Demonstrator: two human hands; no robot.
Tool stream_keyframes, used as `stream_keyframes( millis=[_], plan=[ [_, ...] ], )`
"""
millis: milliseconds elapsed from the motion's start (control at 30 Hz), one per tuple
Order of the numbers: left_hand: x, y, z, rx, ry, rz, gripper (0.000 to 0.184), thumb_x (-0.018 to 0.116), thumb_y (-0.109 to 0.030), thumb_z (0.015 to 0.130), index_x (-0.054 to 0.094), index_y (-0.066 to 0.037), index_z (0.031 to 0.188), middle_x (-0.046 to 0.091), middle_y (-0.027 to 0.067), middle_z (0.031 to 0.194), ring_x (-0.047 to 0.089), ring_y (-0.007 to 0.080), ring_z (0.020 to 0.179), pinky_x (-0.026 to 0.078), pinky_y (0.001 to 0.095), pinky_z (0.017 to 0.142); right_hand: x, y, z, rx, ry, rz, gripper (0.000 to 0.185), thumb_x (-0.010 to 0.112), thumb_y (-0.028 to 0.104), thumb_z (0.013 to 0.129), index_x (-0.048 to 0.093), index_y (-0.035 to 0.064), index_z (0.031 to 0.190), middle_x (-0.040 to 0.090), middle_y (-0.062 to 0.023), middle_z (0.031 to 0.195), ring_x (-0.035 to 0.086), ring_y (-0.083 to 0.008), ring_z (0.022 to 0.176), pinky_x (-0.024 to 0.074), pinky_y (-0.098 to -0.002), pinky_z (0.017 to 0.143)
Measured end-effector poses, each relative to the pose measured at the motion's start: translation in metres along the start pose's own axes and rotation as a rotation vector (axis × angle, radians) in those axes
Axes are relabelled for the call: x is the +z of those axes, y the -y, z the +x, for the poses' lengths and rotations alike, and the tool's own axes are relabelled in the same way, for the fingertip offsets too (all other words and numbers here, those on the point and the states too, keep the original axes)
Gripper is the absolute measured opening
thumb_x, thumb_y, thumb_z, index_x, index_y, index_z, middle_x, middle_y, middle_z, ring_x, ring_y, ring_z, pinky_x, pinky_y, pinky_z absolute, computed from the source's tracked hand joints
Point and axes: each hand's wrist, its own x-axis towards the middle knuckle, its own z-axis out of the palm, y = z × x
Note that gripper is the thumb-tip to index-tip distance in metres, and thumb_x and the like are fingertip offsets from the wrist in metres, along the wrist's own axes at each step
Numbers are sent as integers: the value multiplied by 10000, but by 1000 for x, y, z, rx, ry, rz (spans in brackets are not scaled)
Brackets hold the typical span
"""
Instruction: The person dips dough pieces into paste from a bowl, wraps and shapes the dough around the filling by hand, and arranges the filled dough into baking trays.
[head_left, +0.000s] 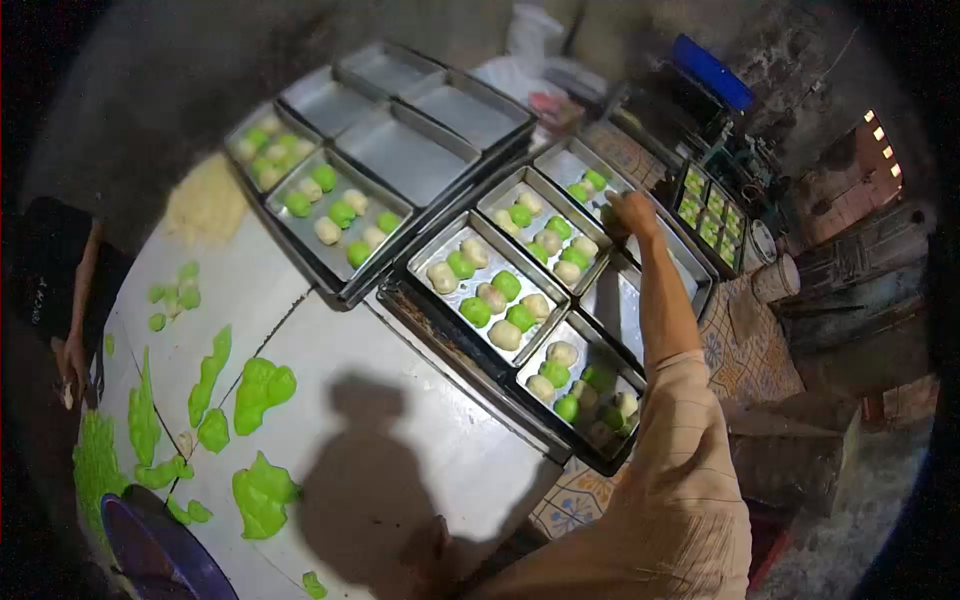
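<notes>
Presumably, the green and white dough balls [506, 287] in the metal baking pans [565, 165] are light, soft and easily dented; cup their sides. The right hand [632, 213] reaches over the far pan; its grip, like the dim left hand's [430, 547], cannot be told.

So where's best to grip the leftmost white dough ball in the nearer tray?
Probably from above, pinching the rounded flanks of the white dough ball, since the walls of the metal pan rise around it. Avoid the flank with a green dough ball close beside; the one facing bare pan floor looks freer.
</notes>
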Motion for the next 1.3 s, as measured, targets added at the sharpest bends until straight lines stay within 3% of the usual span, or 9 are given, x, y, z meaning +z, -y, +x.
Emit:
stream_keyframes(
  millis=[267, 367, 400, 500, 800, 867, 1100, 1167, 1300],
  plan=[
    [-6, -7, 5, -117, 87, 34, 174, 632, -155, 893, 646, -65, 1042, 672, 135, 1011, 638, 305, 909, 515, 400, 809, -43, 58, -3, -176, -93, -347, 443, 679, 419, 813, 654, 58, 1070, 677, -215, 824, 663, -401, 799, 523, -486, 682],
    [-10, -8, 1, -145, 108, 47, 194, 623, -170, 901, 644, -66, 1065, 669, 142, 1043, 634, 306, 948, 509, 409, 840, -32, 80, -6, -349, 4, -268, 252, 656, 239, 821, 695, 95, 1024, 676, -223, 982, 658, -390, 905, 523, -487, 773],
    [-11, -10, 0, -155, 116, 54, 201, 621, -174, 904, 644, -67, 1072, 667, 144, 1053, 633, 306, 961, 507, 412, 850, -16, 73, -3, -372, 41, -223, 338, 660, 325, 828, 659, 98, 1078, 675, -208, 947, 645, -403, 896, 502, -486, 775],
    [-15, -12, -8, -195, 155, 58, 221, 612, -189, 913, 642, -68, 1095, 664, 150, 1085, 629, 307, 1001, 501, 421, 882, 38, 34, 20, -321, 57, -273, 283, 570, 150, 861, 627, 45, 1117, 651, -234, 1016, 608, -411, 1014, 474, -458, 872],
    [12, 2, -45, -68, -3, -198, 283, 595, -182, 917, 610, -69, 1176, 642, 116, 1161, 615, 284, 1074, 492, 387, 943, -35, 28, 5, -418, 73, -72, 433, 575, 102, 912, 504, 62, 1337, 570, -182, 1304, 582, -308, 1139, 473, -388, 919],
    [12, 3, -47, -40, -47, -209, 284, 596, -187, 918, 608, -77, 1180, 644, 115, 1147, 623, 270, 1048, 499, 378, 923, -46, 63, -20, -533, -68, -51, 418, 567, 119, 927, 508, 53, 1336, 569, -177, 1308, 578, -288, 1150, 471, -385, 925],
    [106, 58, -51, 408, -501, 230, 177, 660, -124, 849, 658, -67, 1016, 656, 73, 861, 645, 236, 773, 537, 355, 685, -76, 329, -223, -801, 553, 491, 310, 609, 166, 917, 628, -22, 1162, 681, -95, 943, 601, -125, 769, 492, -276, 704],
    [13, -15, -37, 198, -312, -217, 167, 663, -122, 842, 655, -70, 1000, 649, 60, 848, 639, 226, 756, 528, 344, 651, -63, 374, -256, -945, 688, 434, 306, 643, 195, 896, 640, -3, 1129, 667, -93, 856, 586, -113, 688, 489, -284, 632],
    [25, -11, -42, 152, -131, -237, 137, 650, -105, 818, 651, -46, 941, 650, 62, 859, 642, 212, 755, 527, 341, 628, -11, 448, -297, -1114, 849, 546, 338, 648, 262, 869, 659, -10, 1070, 692, -175, 921, 644, -235, 717, 510, -354, 699]
  ],
)
